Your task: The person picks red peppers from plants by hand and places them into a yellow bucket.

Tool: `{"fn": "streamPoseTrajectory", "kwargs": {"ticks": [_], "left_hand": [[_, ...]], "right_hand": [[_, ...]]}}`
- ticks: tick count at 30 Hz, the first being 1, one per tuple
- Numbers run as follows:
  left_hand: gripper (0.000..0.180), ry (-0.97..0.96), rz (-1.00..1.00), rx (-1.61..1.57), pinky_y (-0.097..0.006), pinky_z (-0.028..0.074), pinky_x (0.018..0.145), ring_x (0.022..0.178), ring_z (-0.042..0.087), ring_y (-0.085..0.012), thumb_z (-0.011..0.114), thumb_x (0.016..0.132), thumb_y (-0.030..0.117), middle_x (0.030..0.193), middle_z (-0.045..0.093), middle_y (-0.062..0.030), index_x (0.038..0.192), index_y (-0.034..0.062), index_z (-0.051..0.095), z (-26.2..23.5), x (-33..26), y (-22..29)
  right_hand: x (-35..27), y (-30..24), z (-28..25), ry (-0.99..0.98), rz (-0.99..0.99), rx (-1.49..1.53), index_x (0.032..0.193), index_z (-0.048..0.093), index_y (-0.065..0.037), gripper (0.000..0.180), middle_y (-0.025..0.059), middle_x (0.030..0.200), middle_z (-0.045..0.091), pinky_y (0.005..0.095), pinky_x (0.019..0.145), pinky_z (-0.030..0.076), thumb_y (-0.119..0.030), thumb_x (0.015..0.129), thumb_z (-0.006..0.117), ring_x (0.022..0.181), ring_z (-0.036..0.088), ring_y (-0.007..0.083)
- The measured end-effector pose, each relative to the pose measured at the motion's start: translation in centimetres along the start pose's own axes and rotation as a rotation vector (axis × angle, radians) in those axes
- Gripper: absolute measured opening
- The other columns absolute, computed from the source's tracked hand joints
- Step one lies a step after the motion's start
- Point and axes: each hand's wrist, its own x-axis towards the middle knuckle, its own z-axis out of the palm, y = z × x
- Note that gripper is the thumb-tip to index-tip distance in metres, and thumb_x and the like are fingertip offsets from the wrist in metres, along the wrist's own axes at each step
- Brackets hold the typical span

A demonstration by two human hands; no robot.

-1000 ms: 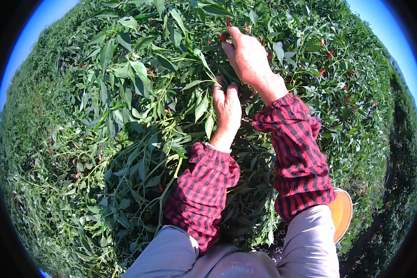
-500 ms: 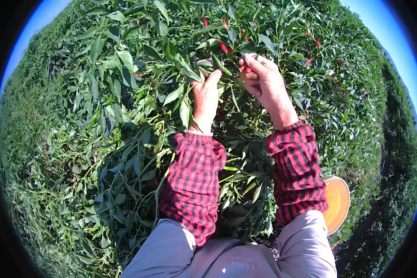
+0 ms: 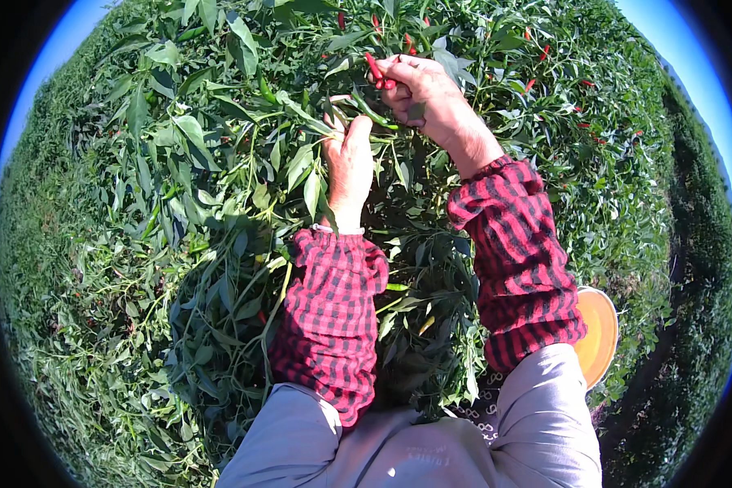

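My left hand (image 3: pixel 348 167) is closed around a leafy stem of a chili plant, thumb upward. Just above its thumb a long green chili (image 3: pixel 370 110) slants across. My right hand (image 3: pixel 431 102) reaches in from the right with its fingers pinched. Its fingertips are at a slim red chili (image 3: pixel 372 65), and the ends of red chilies (image 3: pixel 389 84) stick out beneath the fingers. How many lie within that hand is hidden. Both forearms wear red-and-black checked sleeves.
Dense chili plants (image 3: pixel 98 244) surround me, with more red chilies (image 3: pixel 544 52) at the upper right. An orange-yellow round container (image 3: pixel 598 337) stands beside my right knee. A darker strip (image 3: pixel 683 244) of ground and growth runs along the far right.
My right hand has moved left and slightly up, bringing its fingertips to a red chili. My left hand keeps its hold on the stem. The view has shifted slightly.
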Motion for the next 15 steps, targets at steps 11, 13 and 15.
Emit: {"fn": "streamPoseTrajectory", "kwargs": {"ticks": [11,13,15], "left_hand": [[0.013,0.061,-0.129,-0.211,-0.026,0.044,0.076,0.084,0.055,-0.0124,0.053,0.081,0.008,0.094,0.057,-0.0029,0.093,0.0055,0.057,-0.4,-0.2,0.0],[0.019,0.033,-0.065,-0.119,-0.026,0.046,0.073,0.082,0.057,-0.0138,0.048,0.082,0.008,0.095,0.061,-0.0068,0.097,0.0032,0.058,-1.1,0.3,-0.9],[0.02,0.061,-0.166,-0.27,-0.026,0.046,0.071,0.08,0.058,-0.0139,0.05,0.081,0.008,0.092,0.061,-0.0068,0.098,0.0037,0.058,0.0,-0.1,-0.3]], "right_hand": [[-31.8,-1.8,-9.6,0.986,-0.231,0.017,0.088,0.051,-0.008,0.014,-0.0047,0.06,0.041,0.0157,0.036,0.022,-0.02,0.094,0.047,0.046,0.032,0.0017],[-40.1,-0.7,-12.2,1.232,-0.109,-0.295,0.088,0.052,-0.01,0.014,-0.0043,0.062,0.046,0.016,0.035,0.025,-0.021,0.094,0.046,0.044,0.033,-0.0004],[-47.4,0.9,-14.7,1.245,0.331,-0.831,0.101,0.054,-0.007,0.019,0.0035,0.072,0.058,0.0198,0.037,0.034,-0.022,0.093,0.048,0.047,0.049,0.0078]]}}
